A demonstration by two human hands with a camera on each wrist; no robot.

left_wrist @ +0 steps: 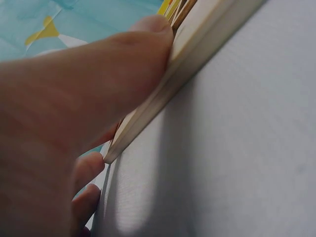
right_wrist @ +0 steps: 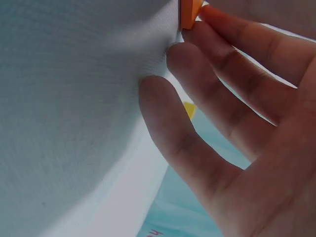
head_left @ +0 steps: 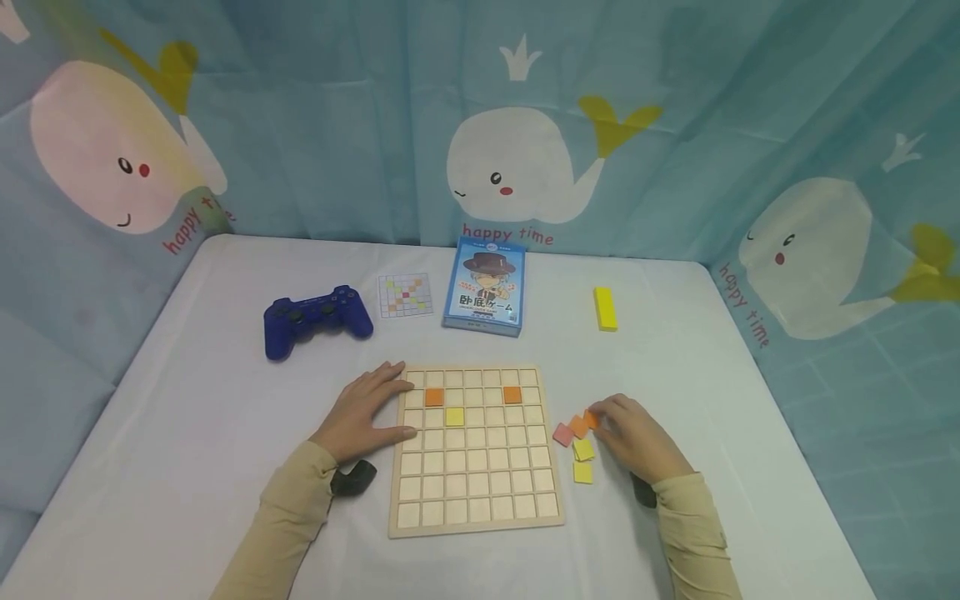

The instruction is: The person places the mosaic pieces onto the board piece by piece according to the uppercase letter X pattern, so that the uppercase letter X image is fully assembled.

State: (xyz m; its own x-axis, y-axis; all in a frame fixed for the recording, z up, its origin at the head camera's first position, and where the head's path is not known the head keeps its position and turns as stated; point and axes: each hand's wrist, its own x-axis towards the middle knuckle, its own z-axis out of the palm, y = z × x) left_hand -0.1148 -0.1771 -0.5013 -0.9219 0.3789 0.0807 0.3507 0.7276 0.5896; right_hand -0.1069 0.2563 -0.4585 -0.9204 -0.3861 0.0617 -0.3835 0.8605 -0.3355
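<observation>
A wooden grid board (head_left: 476,530) lies on the table, with two orange tiles and one yellow tile (head_left: 455,417) in its upper cells. My left hand (head_left: 365,412) rests on the board's left edge, fingers spread; in the left wrist view its thumb (left_wrist: 123,69) lies against the rim. To the right of the board, my right hand (head_left: 637,435) pinches an orange tile (head_left: 591,419) at the table surface. That tile (right_wrist: 187,14) shows at the index fingertip in the right wrist view. Beside it lie another orange tile (head_left: 578,427), a pink tile (head_left: 563,434) and yellow tiles (head_left: 582,472).
Behind the board stand a blue game controller (head_left: 318,320), a card with a coloured grid (head_left: 405,296) and a blue game box (head_left: 486,287). A yellow block (head_left: 605,309) lies at the back right. A whale-print curtain (head_left: 337,125) surrounds the table.
</observation>
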